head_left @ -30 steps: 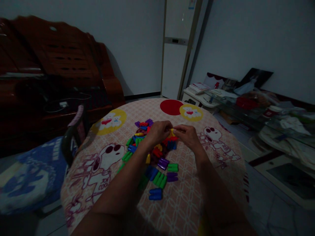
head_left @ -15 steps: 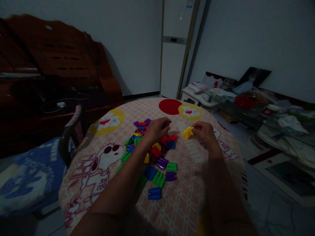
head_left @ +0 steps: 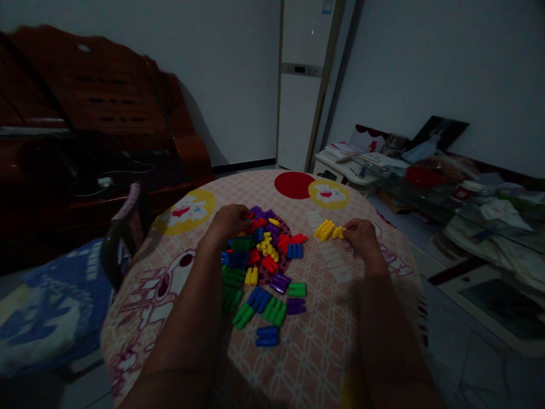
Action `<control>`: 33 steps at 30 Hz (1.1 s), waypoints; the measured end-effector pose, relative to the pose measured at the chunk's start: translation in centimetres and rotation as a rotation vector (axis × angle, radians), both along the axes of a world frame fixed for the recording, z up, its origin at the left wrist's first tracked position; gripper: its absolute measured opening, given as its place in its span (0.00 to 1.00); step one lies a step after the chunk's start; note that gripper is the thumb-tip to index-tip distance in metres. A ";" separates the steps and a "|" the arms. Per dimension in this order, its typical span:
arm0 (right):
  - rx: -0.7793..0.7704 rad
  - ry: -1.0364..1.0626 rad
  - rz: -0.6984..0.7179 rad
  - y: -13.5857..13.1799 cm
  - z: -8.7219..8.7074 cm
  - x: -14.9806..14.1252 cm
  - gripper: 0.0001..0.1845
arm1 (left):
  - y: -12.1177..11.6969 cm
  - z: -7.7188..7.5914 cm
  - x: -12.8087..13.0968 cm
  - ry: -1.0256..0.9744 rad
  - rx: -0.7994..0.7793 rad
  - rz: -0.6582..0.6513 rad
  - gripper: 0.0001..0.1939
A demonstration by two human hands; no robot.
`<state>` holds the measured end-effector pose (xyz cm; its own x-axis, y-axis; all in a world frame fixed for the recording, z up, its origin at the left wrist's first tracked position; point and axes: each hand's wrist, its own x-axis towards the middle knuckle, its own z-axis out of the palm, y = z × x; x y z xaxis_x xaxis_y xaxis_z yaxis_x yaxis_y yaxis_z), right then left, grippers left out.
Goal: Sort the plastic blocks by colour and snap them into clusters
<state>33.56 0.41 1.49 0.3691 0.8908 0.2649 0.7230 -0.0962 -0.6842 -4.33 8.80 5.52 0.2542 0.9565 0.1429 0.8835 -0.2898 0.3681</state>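
Note:
On the round table, my left hand [head_left: 230, 221] is at the far left edge of a loose pile of plastic building blocks, its fingers closed at a red building block [head_left: 249, 216]; the fingertips are partly hidden. My right hand [head_left: 361, 236] pinches the end of a small yellow building block [head_left: 338, 232] on the right side. Just left of that lies a larger studded yellow block [head_left: 325, 229]. Between my hands are yellow blocks [head_left: 267, 246], a blue block [head_left: 294, 250] and a purple block [head_left: 280, 282]. Green blocks [head_left: 275, 311] lie nearer to me.
A patterned cloth [head_left: 315, 358] covers the table. To the left stands a chair with a blue cushion [head_left: 55, 307], and behind it a wooden sofa [head_left: 114, 108]. A cluttered glass-topped stand [head_left: 426, 199] runs along the right, and a tall white cabinet [head_left: 300, 113] stands behind.
My left hand has moved left from above the pile to its far left edge, uncovering more blocks. My right hand has shifted slightly right; the larger yellow block now lies apart from it.

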 end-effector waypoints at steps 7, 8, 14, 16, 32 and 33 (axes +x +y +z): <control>-0.015 -0.035 0.031 0.7 -1.3 -0.4 0.08 | 0.9 -1.5 -0.6 0.135 -0.071 0.009 0.17; -0.012 -0.044 0.035 0.8 -1.4 -0.4 0.08 | 1.0 -1.7 -0.6 0.157 -0.089 0.009 0.18; -0.008 -0.071 0.049 0.9 -1.6 -0.2 0.09 | 1.1 -2.4 -0.7 0.182 -0.171 -0.042 0.17; -0.002 -0.074 0.060 0.9 -1.6 -0.2 0.10 | 1.1 -2.5 -0.7 0.168 -0.170 -0.052 0.17; -0.060 -0.124 0.051 0.6 -1.0 -0.7 0.14 | 1.2 -2.2 -3.3 0.012 -0.330 -0.095 0.15; -0.060 -0.132 0.049 0.5 -0.8 -0.6 0.13 | 1.1 -2.2 -3.4 0.011 -0.335 -0.081 0.15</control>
